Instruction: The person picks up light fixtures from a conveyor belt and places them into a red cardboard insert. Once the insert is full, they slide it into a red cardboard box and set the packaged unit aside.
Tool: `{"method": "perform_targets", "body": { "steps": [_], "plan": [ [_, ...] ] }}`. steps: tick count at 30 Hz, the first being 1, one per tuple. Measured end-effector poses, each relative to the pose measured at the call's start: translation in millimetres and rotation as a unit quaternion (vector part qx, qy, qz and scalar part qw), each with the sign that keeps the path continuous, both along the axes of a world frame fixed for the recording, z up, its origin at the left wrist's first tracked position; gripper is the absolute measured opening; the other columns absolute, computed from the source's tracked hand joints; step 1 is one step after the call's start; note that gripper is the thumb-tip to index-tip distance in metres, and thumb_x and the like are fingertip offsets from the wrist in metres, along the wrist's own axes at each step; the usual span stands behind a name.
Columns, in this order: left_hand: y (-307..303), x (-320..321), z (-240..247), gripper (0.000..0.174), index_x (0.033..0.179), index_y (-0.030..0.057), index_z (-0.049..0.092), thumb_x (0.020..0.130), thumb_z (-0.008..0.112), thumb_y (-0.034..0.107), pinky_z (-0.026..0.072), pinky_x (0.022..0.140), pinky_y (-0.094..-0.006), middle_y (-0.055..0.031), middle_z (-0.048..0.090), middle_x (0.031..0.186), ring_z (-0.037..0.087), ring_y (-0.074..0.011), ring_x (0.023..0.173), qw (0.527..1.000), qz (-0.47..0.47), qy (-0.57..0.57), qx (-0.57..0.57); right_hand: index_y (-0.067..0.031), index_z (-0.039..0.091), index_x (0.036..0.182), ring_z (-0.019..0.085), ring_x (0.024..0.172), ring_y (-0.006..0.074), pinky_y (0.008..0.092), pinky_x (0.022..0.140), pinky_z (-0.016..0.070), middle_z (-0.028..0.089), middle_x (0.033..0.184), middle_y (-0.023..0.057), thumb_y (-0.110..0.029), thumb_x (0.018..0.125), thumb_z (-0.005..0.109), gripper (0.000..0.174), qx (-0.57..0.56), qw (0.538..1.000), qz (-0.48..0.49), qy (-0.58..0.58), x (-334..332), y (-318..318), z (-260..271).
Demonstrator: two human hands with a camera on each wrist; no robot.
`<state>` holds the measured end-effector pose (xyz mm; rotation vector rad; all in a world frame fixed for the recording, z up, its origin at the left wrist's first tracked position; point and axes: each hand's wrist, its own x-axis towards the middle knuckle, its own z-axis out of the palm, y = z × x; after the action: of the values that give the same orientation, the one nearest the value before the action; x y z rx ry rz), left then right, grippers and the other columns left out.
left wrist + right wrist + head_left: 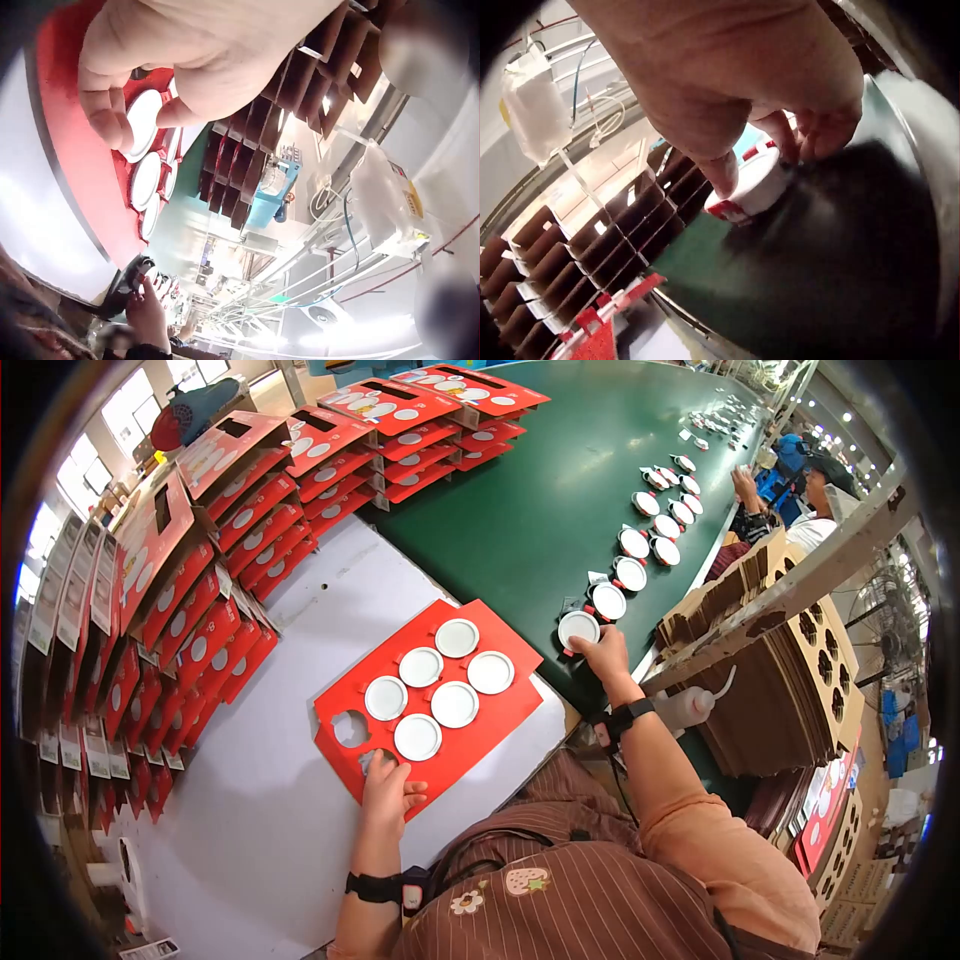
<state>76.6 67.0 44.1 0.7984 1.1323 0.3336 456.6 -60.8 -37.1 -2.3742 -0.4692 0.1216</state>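
Right hand (603, 652) pinching a white disc (579, 628)
Looks light, stiff, kinda slick, so rim's best; can't tell if left hand (388, 792) grips the red card (463, 744).

No readable text or numbers

Six white discs (454, 704) sit on one red board (475, 745). Over ten loose discs (629, 575), two wrist straps (378, 887), one plastic bottle (688, 707)
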Motion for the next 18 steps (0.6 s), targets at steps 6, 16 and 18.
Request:
{"method": "perform_targets", "body": {
  "steps": [6, 16, 18],
  "plan": [
    [-7, -12, -5, 0.041, 0.126, 0.0013, 0.052, 0.085, 0.056, -0.002, 0.0501, 0.064, -0.0247, -0.0127, 0.054, 0.116, 0.058, -0.0141, 0.079, 0.866, -0.085, 0.027, 0.493, -0.0018, 0.052, 0.097, 0.06, 0.074, 0.0174, 0.0314, 0.065, 0.049, 0.062, 0.084, 0.0095, -0.009, 0.073, 0.073, 0.032, 0.169, 0.973, 0.126, 0.094, -58, 16, 61],
    [-13, 19, 59, 0.047, 0.127, 0.0044, 0.053, 0.082, 0.063, -0.004, 0.0484, 0.087, -0.0297, -0.0093, 0.059, 0.119, 0.056, -0.0177, 0.109, 0.808, -0.243, -0.102, 0.528, -0.0007, 0.056, 0.103, 0.062, 0.081, 0.0242, 0.0351, 0.07, 0.0496, 0.063, 0.088, 0.0116, -0.013, 0.074, 0.077, 0.038, 0.131, 0.848, 0.511, 0.052, -181, 9, 162],
    [-17, 9, 61, 0.045, 0.125, 0.0042, 0.053, 0.083, 0.063, -0.005, 0.049, 0.085, -0.029, -0.0095, 0.06, 0.116, 0.057, -0.0157, 0.106, 0.848, -0.24, -0.119, 0.457, -0.0002, 0.056, 0.107, 0.063, 0.084, 0.0215, 0.0342, 0.073, 0.0496, 0.064, 0.091, 0.0099, -0.014, 0.079, 0.074, 0.037, 0.155, 0.822, 0.528, 0.144, -179, 7, 162]
  ]
}}
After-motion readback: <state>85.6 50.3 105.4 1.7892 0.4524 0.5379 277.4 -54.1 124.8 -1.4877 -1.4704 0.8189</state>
